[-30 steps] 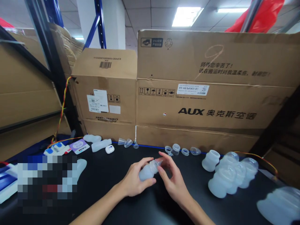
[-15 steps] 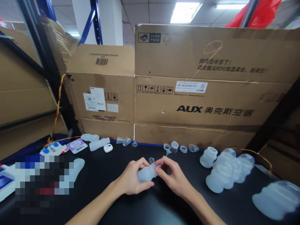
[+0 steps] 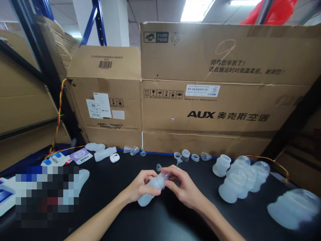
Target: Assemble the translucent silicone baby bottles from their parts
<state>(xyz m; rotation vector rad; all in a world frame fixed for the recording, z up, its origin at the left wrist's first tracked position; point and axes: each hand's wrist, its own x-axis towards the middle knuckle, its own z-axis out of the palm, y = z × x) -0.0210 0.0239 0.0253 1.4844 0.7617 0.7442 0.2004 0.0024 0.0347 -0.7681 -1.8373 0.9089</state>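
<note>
A frosted baby bottle [image 3: 147,198] is tilted above the black table, its neck up and to the right. My left hand [image 3: 140,187] is closed around the bottle's body, thumb along the near side. At the neck, the fingers of my right hand [image 3: 184,185] pinch a clear domed cap [image 3: 164,175]; how firmly the cap sits on the bottle I cannot tell. Just beyond the bottle is a small clear round part [image 3: 158,167], partly hidden by the fingers.
Several frosted capped bottles [image 3: 234,185] stand at the right, with more at the near right corner [image 3: 292,207]. Small clear parts [image 3: 185,155] line the back edge before a cardboard wall [image 3: 165,140]. At the left lie a white case [image 3: 114,158] and a purple card [image 3: 80,155].
The bottle has swung to a steeper tilt, its base coming toward me and to the left. My left hand has shifted its hold along the body, and my right fingers stay at the cap.
</note>
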